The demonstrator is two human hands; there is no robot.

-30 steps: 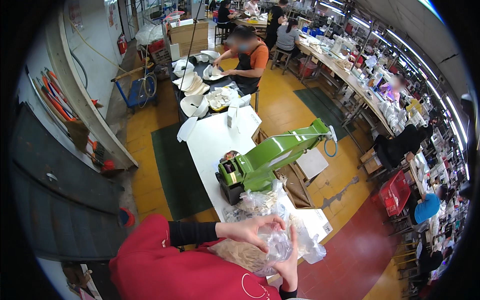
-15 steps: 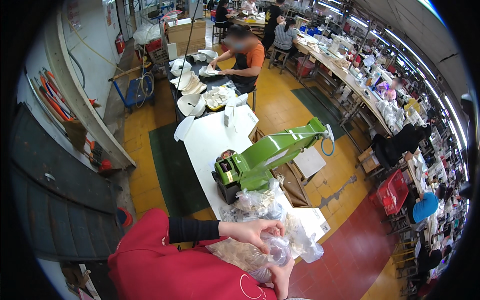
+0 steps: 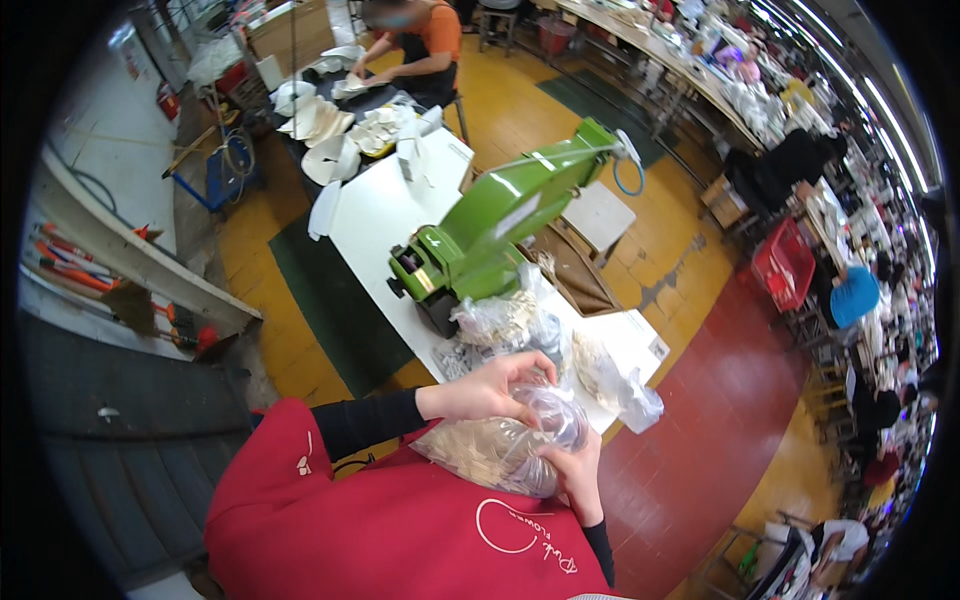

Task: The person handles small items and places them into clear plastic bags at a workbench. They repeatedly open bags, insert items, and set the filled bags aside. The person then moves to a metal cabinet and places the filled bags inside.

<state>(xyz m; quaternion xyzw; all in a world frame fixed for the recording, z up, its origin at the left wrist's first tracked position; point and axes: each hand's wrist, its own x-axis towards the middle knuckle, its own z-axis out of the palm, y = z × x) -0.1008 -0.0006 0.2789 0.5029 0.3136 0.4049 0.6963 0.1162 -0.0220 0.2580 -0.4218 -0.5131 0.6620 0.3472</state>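
Close to my body I hold a clear plastic bag [image 3: 480, 452] filled with many small beige pieces. My left hand [image 3: 497, 388] grips the gathered upper part of the bag, with fingers and thumb curled around the plastic. On the other side, my right hand [image 3: 577, 462] pinches the bag near its bunched mouth, thumb on top. Just beyond my hands, another clear bag of pale pieces [image 3: 500, 320] lies on the white table [image 3: 375, 235] against a green machine [image 3: 500, 225]. A further plastic bag [image 3: 610, 380] lies near the table's right corner.
Ahead, a person in an orange shirt [image 3: 425, 50] handles white pieces at a dark table. A stool [image 3: 598, 215] and a brown cloth-lined bin [image 3: 570, 270] stand right of the machine. A red crate [image 3: 783, 262] sits by the long workbenches; a dark door [image 3: 130, 430] is at left.
My view has shifted, so the table and machine appear higher and further left. Both hands keep hold of the bag, and more of my right hand and forearm shows.
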